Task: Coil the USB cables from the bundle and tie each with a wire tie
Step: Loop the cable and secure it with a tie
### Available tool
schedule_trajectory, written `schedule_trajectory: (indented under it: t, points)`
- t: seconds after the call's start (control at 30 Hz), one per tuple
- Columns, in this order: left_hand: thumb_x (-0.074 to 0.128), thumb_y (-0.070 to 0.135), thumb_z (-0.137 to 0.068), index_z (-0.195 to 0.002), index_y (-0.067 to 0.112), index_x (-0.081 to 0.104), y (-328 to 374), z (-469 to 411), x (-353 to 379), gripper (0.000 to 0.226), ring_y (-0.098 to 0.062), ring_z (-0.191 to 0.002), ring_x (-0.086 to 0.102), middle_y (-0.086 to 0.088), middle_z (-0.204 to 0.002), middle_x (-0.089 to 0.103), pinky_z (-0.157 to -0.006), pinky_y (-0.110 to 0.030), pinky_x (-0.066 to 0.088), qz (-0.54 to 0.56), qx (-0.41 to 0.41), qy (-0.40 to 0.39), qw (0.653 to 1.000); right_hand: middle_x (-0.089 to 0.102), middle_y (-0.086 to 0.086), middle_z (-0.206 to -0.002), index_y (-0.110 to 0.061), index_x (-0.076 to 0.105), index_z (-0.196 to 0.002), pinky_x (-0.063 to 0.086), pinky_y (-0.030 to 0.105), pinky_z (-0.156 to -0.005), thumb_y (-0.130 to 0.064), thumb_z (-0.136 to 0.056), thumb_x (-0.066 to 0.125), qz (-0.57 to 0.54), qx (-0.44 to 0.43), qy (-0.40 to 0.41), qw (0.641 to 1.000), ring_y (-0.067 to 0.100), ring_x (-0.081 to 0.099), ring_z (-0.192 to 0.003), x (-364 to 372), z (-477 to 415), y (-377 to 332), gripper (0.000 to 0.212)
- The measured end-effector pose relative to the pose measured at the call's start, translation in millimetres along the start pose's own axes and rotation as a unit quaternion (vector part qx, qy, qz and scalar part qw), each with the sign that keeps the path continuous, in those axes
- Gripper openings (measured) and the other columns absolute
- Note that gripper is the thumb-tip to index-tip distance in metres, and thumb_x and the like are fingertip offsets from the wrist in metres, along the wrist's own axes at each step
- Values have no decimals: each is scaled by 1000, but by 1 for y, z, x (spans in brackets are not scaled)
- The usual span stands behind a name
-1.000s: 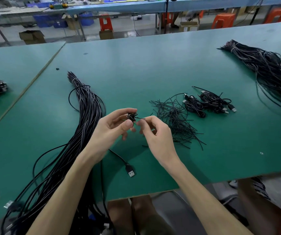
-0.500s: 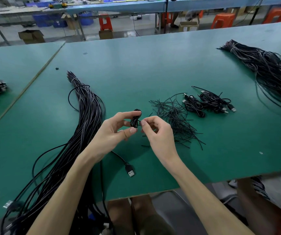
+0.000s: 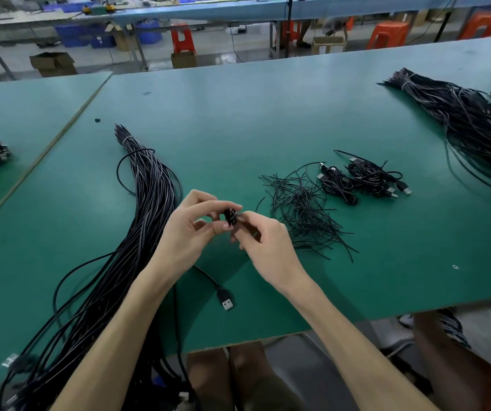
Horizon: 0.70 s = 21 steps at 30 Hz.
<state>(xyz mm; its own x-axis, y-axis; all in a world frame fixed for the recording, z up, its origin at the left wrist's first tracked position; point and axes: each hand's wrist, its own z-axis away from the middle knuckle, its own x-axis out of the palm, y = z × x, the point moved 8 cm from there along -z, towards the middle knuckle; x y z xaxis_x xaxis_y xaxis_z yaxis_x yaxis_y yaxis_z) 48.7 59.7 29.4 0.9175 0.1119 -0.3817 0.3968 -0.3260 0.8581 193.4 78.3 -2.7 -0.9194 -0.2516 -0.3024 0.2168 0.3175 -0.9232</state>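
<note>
tying step now: your left hand (image 3: 191,229) pinches the little usb cable coil (image 3: 230,216), your right hand (image 3: 268,244) pinches at its waist; next likely calls for twisting it snug.

The little coil (image 3: 230,218) is mostly hiding behind the fingers of the left hand (image 3: 188,229) and right hand (image 3: 265,244), so whether a tie is wrapping it is too tiny to call. The cable bundle (image 3: 149,197) is running off-frame at 7 o'clock, and a second bundle (image 3: 475,123) is getting clipped at 3 o'clock.
</note>
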Motion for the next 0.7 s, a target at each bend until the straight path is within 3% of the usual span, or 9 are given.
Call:
schedule_trajectory:
  t: [0.1, 0.23, 0.33, 0.43, 0.53, 0.7]
  points:
    - [74, -9, -85, -109, 31, 76, 9, 0, 1, 47, -13, -99, 58, -1, -112, 53, -73, -32, 53, -53, 29, -4, 998, 75, -5, -82, -12, 76, -102, 56, 28, -77, -8, -101, 62, -48, 14, -4, 999, 10, 67, -75, -4, -2, 3, 14]
    - [75, -7, -85, -107, 25, 79, 12, 0, 0, 39, -19, -101, 60, -2, -117, 57, -75, -39, 53, -82, 48, 5, 995, 72, -8, -79, -13, 77, -95, 46, 17, -71, -12, -95, 71, -51, 21, 3, 998, 1, 59, -70, -5, -2, 1, 6]
    - [78, 12, -86, -106, 16, 80, 12, 2, 1, 20, -19, -99, 60, 1, -110, 64, -78, -23, 45, -136, 68, 25, 988, 57, -11, -70, -23, 62, -77, 37, 12, -62, -9, -93, 69, -8, 8, 33, 999, 2, 48, -62, -8, 0, -2, 22]
    - [74, 33, -86, -103, 13, 79, 12, 3, 1, 27, -9, -93, 59, 8, -96, 70, -82, -12, 39, -184, 76, 43, 979, 46, -14, -74, -21, 48, -75, 34, 14, -65, -5, -91, 66, 96, -48, 47, 993, 4, 43, -68, -5, 3, -15, 29]
    - [74, 38, -86, -94, 18, 78, -1, 3, -3, 21, -4, -71, 62, 6, -77, 72, -68, -18, 48, -120, 2, 50, 992, 43, -10, -78, -18, 45, -78, 34, 18, -71, -1, -90, 64, 160, -120, 72, 977, 12, 40, -78, -2, 7, -28, 29]
    - [73, 33, -85, -104, 13, 71, -17, 3, 0, 27, -21, -55, 68, -8, -79, 75, -50, -31, 56, 75, -107, 34, 991, 52, -4, -83, -9, 59, -83, 39, 22, -75, -6, -96, 67, 185, -172, 106, 962, 15, 45, -83, -4, 11, -34, 15]
